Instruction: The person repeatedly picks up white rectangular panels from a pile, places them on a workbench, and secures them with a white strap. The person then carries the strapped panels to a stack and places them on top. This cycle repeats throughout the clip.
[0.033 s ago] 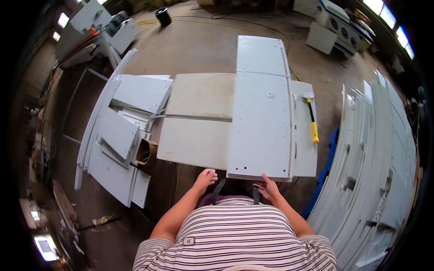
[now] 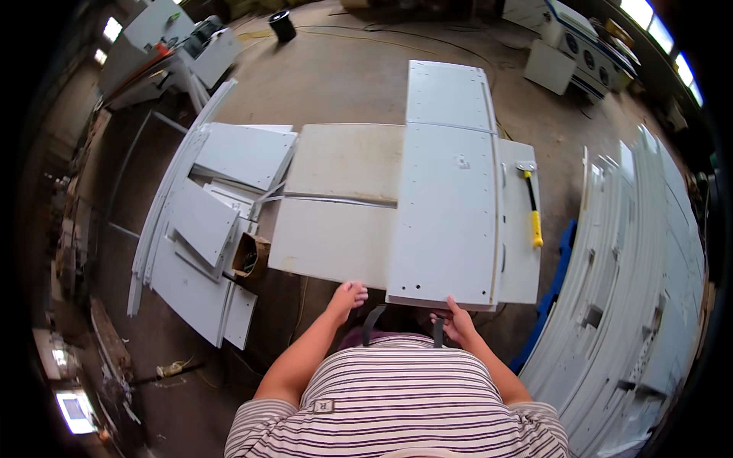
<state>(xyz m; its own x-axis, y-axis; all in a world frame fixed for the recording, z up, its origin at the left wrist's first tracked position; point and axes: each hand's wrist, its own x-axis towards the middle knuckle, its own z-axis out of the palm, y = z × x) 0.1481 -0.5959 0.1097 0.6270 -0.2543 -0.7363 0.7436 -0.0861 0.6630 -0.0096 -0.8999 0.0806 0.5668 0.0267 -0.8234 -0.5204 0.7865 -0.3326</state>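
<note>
A long white panel [image 2: 447,206] with small drilled holes lies lengthwise away from me on the work surface. My right hand [image 2: 458,324] is at its near edge, thumb up against the edge and fingers curled below. Left of the panel, my left hand [image 2: 347,298] is closed just off the near edge of a pale board [image 2: 332,240]; whatever its curled fingers may hold is hidden. A hammer [image 2: 533,206] with a yellow grip and black shaft lies on another white board [image 2: 518,267] to the right.
White panels [image 2: 244,156] lie in a loose pile at left, beside a small open cardboard box [image 2: 250,256]. Long white strips [image 2: 611,305] are stacked at right near a blue pallet edge [image 2: 561,267]. A black bin [image 2: 282,27] and a machine [image 2: 584,53] stand farther back.
The whole view has shifted slightly, so the boards sit a little farther right. My hands stay in nearly the same places at the near edge.
</note>
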